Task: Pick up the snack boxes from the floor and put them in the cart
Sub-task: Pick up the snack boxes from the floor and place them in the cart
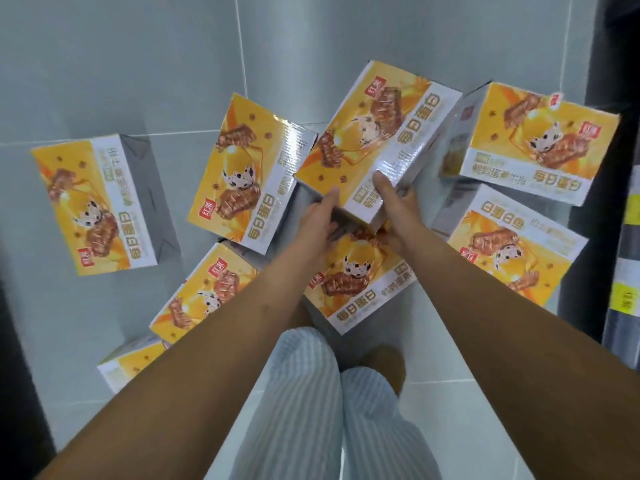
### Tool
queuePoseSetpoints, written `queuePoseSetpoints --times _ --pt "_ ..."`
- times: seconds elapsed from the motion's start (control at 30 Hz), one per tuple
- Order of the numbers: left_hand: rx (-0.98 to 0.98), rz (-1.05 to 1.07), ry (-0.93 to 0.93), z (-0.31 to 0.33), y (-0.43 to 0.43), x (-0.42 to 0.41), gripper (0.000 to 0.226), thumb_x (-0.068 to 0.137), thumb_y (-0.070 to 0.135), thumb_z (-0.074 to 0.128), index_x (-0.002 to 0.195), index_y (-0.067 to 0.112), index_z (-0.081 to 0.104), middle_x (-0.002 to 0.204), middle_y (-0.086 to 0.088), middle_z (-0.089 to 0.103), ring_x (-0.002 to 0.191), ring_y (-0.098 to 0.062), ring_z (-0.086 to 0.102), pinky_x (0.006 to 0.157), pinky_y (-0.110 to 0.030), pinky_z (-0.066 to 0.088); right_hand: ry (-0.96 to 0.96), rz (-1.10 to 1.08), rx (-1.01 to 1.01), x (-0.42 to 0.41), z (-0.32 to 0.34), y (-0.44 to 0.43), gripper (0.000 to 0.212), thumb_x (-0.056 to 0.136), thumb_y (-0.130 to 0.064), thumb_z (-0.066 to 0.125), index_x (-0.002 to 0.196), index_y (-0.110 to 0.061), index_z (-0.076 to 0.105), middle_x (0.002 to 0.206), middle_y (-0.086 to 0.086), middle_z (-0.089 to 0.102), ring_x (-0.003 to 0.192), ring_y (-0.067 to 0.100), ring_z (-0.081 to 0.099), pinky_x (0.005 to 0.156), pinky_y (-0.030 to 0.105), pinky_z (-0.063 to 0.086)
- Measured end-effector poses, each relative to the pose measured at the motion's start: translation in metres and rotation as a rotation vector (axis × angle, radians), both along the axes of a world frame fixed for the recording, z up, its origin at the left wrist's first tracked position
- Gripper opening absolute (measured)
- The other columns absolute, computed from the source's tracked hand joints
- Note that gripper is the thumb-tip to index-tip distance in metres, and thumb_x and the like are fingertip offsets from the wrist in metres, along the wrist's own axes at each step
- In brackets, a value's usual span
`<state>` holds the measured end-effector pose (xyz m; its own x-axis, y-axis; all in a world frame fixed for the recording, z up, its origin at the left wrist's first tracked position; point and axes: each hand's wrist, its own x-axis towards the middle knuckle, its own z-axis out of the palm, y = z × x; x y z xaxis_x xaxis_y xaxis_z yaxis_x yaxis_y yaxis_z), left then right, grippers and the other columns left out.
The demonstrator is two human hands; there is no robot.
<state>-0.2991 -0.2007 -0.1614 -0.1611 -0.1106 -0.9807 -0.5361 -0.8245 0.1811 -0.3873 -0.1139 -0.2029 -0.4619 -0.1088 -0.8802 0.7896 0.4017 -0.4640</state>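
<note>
Snack box (377, 133): stiff, glossy, light I'd judge; my left fingers (330, 198) and right fingers (380, 183) clamp the end between them.

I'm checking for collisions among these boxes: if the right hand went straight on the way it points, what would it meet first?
The right hand grips the tilted snack box, so that box blocks it at once. Past it there seems to be only bare floor tile, though depth is unclear.

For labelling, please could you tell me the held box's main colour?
The held box is yellow-orange; head view.
</note>
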Motion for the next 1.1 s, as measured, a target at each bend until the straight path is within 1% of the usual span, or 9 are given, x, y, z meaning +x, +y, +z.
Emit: queuePoseSetpoints --times 0.13,0.27,0.43,0.5,0.6,0.7,0.83,1.0,1.1 --pt "-0.083 0.005 0.006 0.014 -0.001 -0.001 0.060 0.093 0.043 0.053 0.141 0.011 0.036 0.139 -0.007 0.048 0.104 -0.017 0.059 0.074 -0.024 0.057 -0.045 -0.073 -0.041 -0.009 0.013 0.000 0.049 0.085 -0.030 0.072 0.125 -0.017 0.048 0.116 0.004 0.068 0.101 0.021 0.068 0.089 0.042 0.055" --pt "-0.297 -0.087 -0.067 0.031 -0.009 0.009 0.108 0.077 0.062 0.060 0.152 0.023 -0.006 0.160 -0.002 0.011 0.144 -0.028 0.022 0.113 -0.054 0.027 -0.155 -0.108 -0.063 -0.007 0.051 0.013 0.055 0.080 -0.035 0.073 0.128 -0.017 0.055 0.117 0.006 0.068 0.105 0.025 0.066 0.092 0.049 0.053" --pt "-0.280 -0.142 -0.007 0.072 -0.027 0.031 0.104 0.068 0.076 0.059 0.148 0.017 0.027 0.149 -0.010 0.039 0.131 -0.030 0.046 0.105 -0.049 0.040 -0.211 -0.013 -0.081 0.011 0.111 0.044 0.067 0.067 -0.036 0.074 0.129 -0.018 0.056 0.122 0.008 0.067 0.112 0.031 0.063 0.097 0.060 0.047" --pt "-0.201 -0.138 0.056 0.101 -0.031 0.040 0.073 0.071 0.072 0.059 0.122 0.019 0.057 0.125 -0.009 0.063 0.109 -0.028 0.063 0.096 -0.044 0.050 -0.241 0.037 -0.099 0.017 0.141 0.052 0.063 0.069 -0.035 0.072 0.128 -0.017 0.059 0.122 0.010 0.068 0.113 0.033 0.063 0.095 0.063 0.047" --pt "-0.090 -0.153 0.141 0.147 -0.026 0.050 0.033 0.092 0.055 0.046 0.086 0.026 0.062 0.093 -0.003 0.072 0.082 -0.023 0.070 0.084 -0.039 0.056 -0.288 0.079 -0.138 0.027 0.183 0.059 0.050 0.072 -0.032 0.069 0.119 -0.015 0.064 0.122 0.014 0.067 0.113 0.035 0.063 0.097 0.061 0.046" --pt "-0.078 -0.153 0.210 0.193 -0.012 0.073 0.034 0.095 0.050 0.043 0.094 0.022 0.064 0.087 -0.003 0.073 0.074 -0.019 0.070 0.079 -0.034 0.057 -0.311 0.134 -0.196 0.036 0.232 0.063 0.026 0.085 -0.025 0.062 0.109 -0.016 0.065 0.112 0.012 0.070 0.103 0.032 0.066 0.099 0.056 0.047" --pt "-0.176 -0.134 0.189 0.256 0.012 0.100 0.034 0.098 0.043 0.042 0.118 0.019 0.055 0.082 0.003 0.072 0.057 -0.005 0.069 0.050 -0.017 0.053 -0.325 0.285 -0.218 0.041 0.290 0.074 0.030 0.084 -0.027 0.063 0.112 -0.016 0.065 0.115 0.011 0.069 0.105 0.030 0.065 0.098 0.049 0.048" --pt "-0.288 -0.154 0.046 0.321 0.060 0.148 0.044 0.091 0.061 0.042 0.096 0.025 0.067 0.103 -0.007 0.069 0.093 -0.025 0.065 0.075 -0.030 0.051 -0.349 0.489 -0.176 0.062 0.359 0.098 0.036 0.088 -0.033 0.060 0.119 -0.015 0.065 0.123 0.012 0.067 0.113 0.030 0.061 0.104 0.048 0.045" --pt "-0.293 -0.075 0.034 0.353 0.090 0.183 0.052 0.084 0.068 0.044 0.114 0.029 0.062 0.113 -0.005 0.069 0.101 -0.026 0.066 0.093 -0.038 0.051 -0.370 0.590 -0.158 0.082 0.394 0.112 0.037 0.089 -0.033 0.058 0.120 -0.015 0.063 0.123 0.012 0.066 0.109 0.029 0.063 0.101 0.049 0.046"
